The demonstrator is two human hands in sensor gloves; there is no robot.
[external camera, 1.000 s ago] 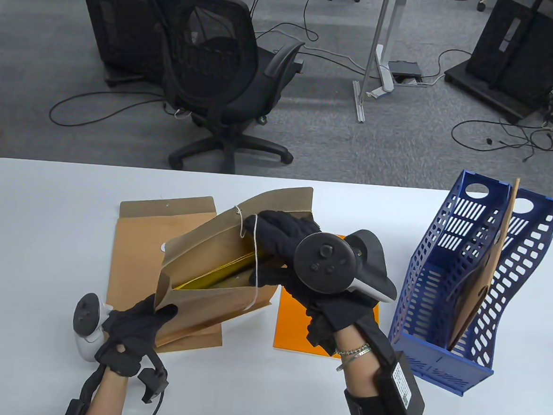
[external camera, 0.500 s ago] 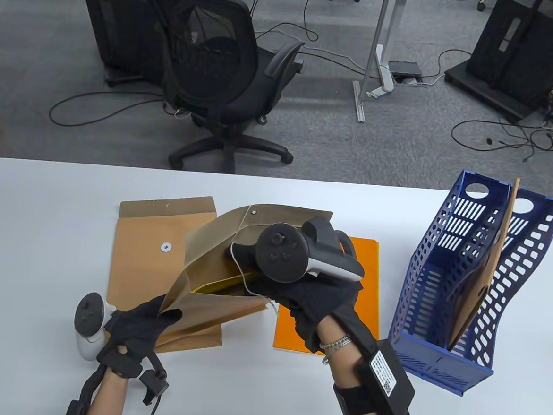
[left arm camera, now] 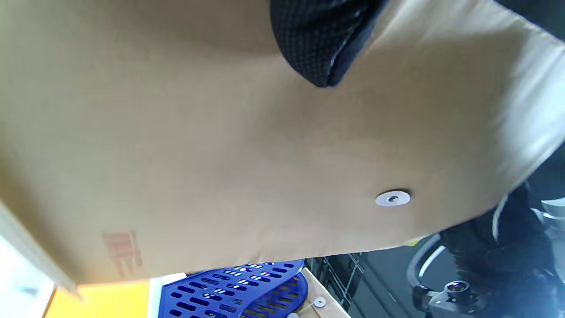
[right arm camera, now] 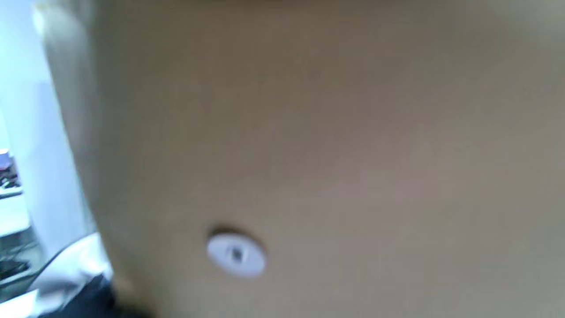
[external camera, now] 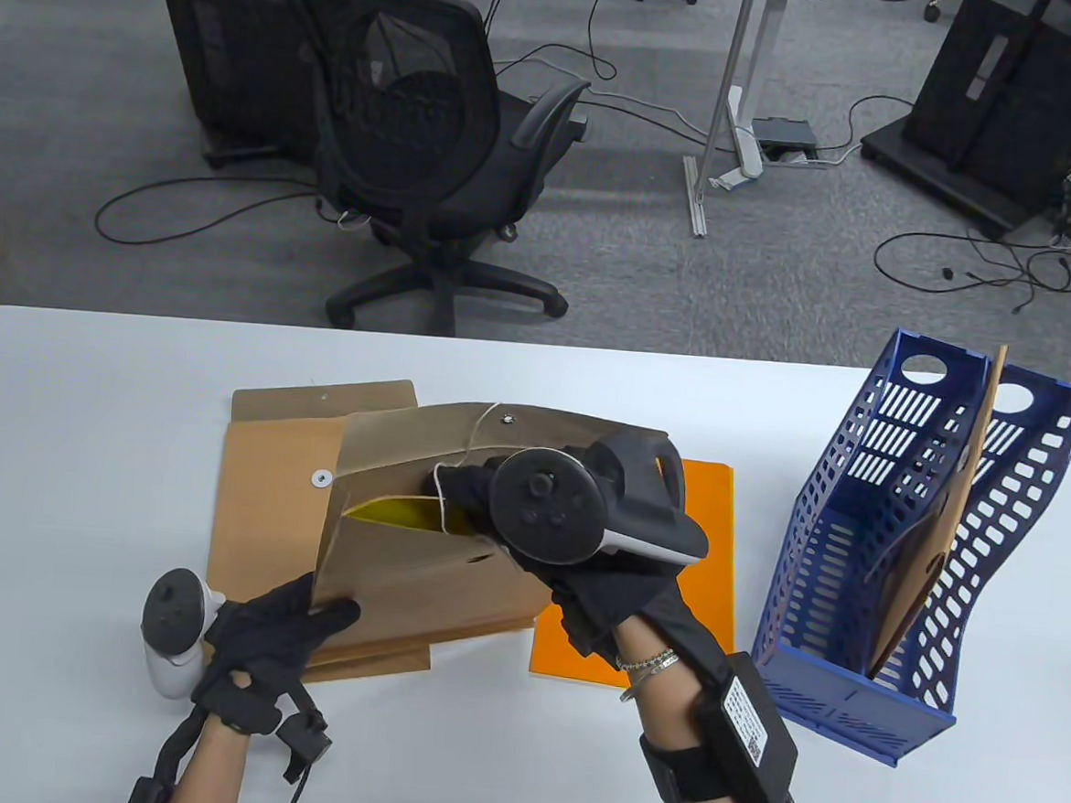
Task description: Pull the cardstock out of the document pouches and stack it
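Note:
A brown document pouch (external camera: pixel 414 567) is held tilted over the table with its flap (external camera: pixel 516 418) open. My left hand (external camera: pixel 286 627) grips its lower left corner; a left fingertip (left arm camera: pixel 322 53) presses the pouch face (left arm camera: pixel 220 154). My right hand (external camera: pixel 469 498) reaches into the pouch mouth, onto yellow cardstock (external camera: pixel 390 509) inside. The tracker hides whether its fingers pinch it. The pouch's white string lies over the right fingers. Orange cardstock (external camera: pixel 709 542) lies flat on the table under my right wrist. The right wrist view shows only the blurred pouch face (right arm camera: pixel 331 132).
A second brown pouch (external camera: pixel 263 492) lies flat under the held one. A blue file rack (external camera: pixel 910 556) stands at the right with another brown pouch (external camera: pixel 965 487) upright in it. The rack also shows in the left wrist view (left arm camera: pixel 247 287). An office chair stands beyond the table's far edge.
My right hand let go of the flap and moved down into the pouch mouth. The pouch has tipped lower and flatter. My left hand keeps its hold on the corner.

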